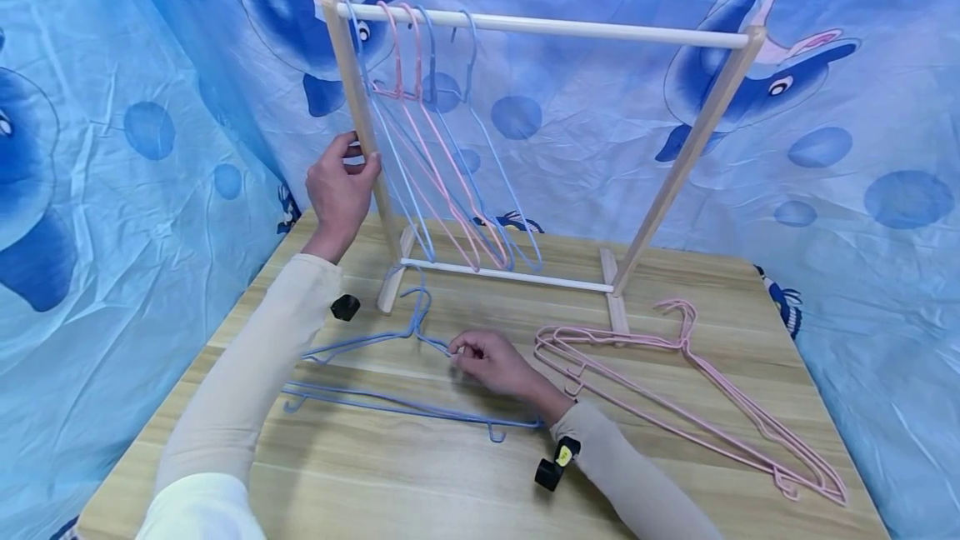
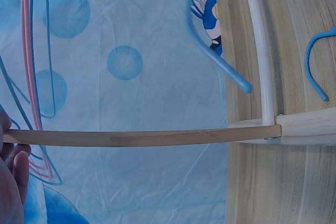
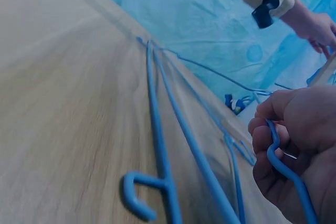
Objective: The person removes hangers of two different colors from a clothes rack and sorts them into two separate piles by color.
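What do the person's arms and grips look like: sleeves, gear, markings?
Left sleeve: beige, white fabric nearer the shoulder. Right sleeve: beige. Left black block and right black block at the cuffs; yellow label by the right one, print too small to read. Left grip and right grip: no gloves. No cables visible.

Under the top rail (image 1: 600, 29), passage opens on the right, while hung hangers (image 1: 448, 157) block the left.

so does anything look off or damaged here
Nothing looks spilled or visibly broken. One slightly odd thing: the hanging hangers are all grouped toward the left end of the white top bar, near the post the left hand grips, so it looks lopsided.
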Available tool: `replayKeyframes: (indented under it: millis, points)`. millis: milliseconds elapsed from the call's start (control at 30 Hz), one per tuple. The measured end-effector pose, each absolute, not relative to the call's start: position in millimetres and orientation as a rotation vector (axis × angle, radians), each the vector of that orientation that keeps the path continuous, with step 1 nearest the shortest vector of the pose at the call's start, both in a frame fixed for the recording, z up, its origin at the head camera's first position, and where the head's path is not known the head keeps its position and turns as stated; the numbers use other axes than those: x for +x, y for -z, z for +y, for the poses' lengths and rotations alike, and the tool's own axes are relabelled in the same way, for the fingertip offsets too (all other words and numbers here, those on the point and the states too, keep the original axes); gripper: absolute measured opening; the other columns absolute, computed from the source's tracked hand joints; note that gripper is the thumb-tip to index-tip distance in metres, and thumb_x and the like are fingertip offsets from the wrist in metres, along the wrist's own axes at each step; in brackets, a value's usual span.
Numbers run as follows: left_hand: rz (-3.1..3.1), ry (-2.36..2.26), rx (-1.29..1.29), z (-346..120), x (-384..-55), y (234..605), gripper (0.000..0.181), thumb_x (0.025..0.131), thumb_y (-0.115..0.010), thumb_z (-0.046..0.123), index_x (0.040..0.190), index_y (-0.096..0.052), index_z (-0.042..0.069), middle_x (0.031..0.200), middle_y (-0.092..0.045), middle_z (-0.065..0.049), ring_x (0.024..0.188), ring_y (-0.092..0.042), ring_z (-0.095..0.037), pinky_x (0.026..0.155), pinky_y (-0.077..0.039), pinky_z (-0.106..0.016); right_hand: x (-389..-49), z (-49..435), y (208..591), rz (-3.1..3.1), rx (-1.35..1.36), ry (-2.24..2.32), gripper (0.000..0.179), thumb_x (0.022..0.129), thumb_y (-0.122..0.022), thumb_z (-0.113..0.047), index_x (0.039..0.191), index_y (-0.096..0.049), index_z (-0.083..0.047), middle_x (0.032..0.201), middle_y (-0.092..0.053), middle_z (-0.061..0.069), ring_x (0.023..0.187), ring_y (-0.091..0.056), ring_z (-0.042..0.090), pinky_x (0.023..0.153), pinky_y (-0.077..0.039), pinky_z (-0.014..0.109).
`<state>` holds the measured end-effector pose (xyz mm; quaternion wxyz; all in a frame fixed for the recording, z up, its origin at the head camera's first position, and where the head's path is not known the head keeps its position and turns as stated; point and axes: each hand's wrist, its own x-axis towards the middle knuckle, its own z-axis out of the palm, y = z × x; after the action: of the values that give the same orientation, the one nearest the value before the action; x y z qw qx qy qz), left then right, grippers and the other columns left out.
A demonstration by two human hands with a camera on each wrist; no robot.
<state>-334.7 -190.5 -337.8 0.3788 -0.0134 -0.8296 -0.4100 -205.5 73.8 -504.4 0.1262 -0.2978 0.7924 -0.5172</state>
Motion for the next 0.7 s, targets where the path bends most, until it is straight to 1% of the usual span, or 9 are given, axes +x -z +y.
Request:
replayKeyframes:
  millis: [200,400,533,700]
  points:
    - [-2.119,1.053,-0.040,-190,-336,338,0.033,0.097,-0.069,0.028,0.127,-0.069,0.012,0.113,-0.076,-0.010,0.095,-0.077,-0.022,0.087,-0.061,-0.040,-209,73,514,2.437,-0.880,1.443,0.012,0.095,-0.068,-0.008,0.104,-0.073,-0.003,0.073,-0.063,-0.006,0.062,-0.053,0.002,0.057,-0.045,0.019]
    - [-2.114,1.056,-0.039,-191,-337,338,0.034,0.097,-0.069,0.028,0.127,-0.070,0.012,0.113,-0.076,-0.010,0.095,-0.077,-0.022,0.088,-0.061,-0.039,-208,72,519,2.516,-0.865,1.371,0.016,0.092,-0.076,-0.017,0.104,-0.075,-0.007,0.076,-0.066,-0.007,0.065,-0.056,0.002,0.062,-0.051,0.021]
    - [-2.111,1.051,-0.039,-191,-337,338,0.034,0.097,-0.070,0.028,0.126,-0.070,0.012,0.113,-0.076,-0.010,0.095,-0.077,-0.023,0.088,-0.060,-0.040,-207,71,521,2.584,-0.840,1.342,0.014,0.091,-0.078,-0.017,0.102,-0.077,-0.010,0.081,-0.065,-0.006,0.070,-0.057,0.004,0.066,-0.052,0.022]
    - [-2.107,1.045,-0.040,-191,-336,338,0.033,0.096,-0.070,0.028,0.126,-0.070,0.012,0.113,-0.076,-0.010,0.095,-0.077,-0.023,0.088,-0.060,-0.040,-208,70,526,2.660,-0.831,1.298,0.013,0.090,-0.079,-0.020,0.101,-0.080,-0.013,0.087,-0.061,-0.004,0.077,-0.055,0.008,0.069,-0.050,0.022]
